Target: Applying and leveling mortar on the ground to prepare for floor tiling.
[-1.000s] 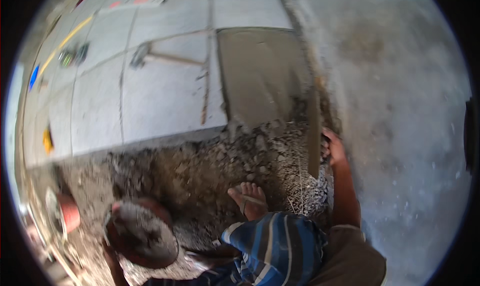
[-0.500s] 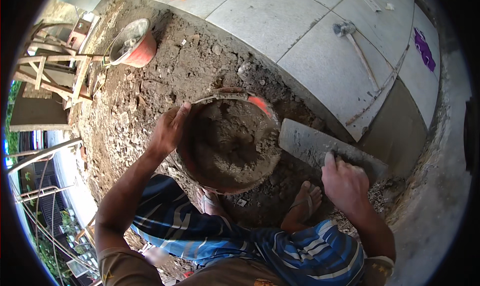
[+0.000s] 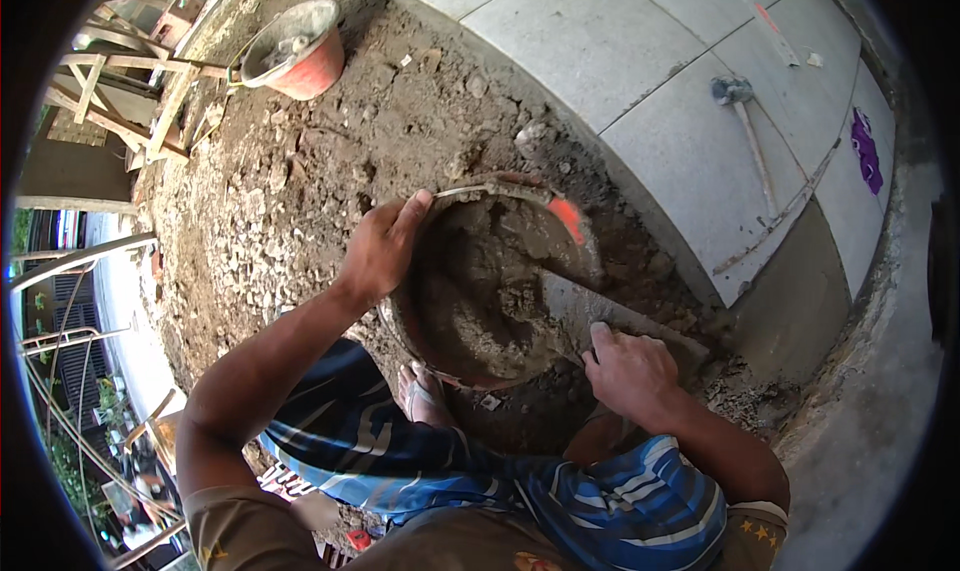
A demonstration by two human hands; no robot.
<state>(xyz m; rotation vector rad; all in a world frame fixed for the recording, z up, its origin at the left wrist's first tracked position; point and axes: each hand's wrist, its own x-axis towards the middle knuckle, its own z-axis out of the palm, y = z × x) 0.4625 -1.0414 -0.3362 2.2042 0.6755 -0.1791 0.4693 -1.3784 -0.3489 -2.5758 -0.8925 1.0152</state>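
Note:
My left hand [image 3: 385, 246] grips the left rim of a round, mortar-caked red bucket [image 3: 563, 221] that stands just in front of my legs, grey-brown mortar [image 3: 470, 311] inside. My right hand [image 3: 625, 366] holds a flat, rectangular metal trowel [image 3: 578, 306], its far end down in the bucket over the right side of the mortar and its back end outside the rim. The trowel's handle is mostly hidden under my fingers. My sandaled left foot [image 3: 425, 396] shows below the bucket.
A second red bucket [image 3: 305, 66] stands on rough dirt [image 3: 390, 131] at the upper left, beside wooden trestles [image 3: 95, 101]. Grey floor tiles [image 3: 640, 31] at the upper right hold a mallet [image 3: 745, 121] and a purple item [image 3: 865, 151]. A wet mortar bed [image 3: 790, 301] borders them.
The view has swung toward the bucket since the earliest frame. Since the middle one, the trowel has moved from outside the bucket's right side into it, and the bucket appears farther right.

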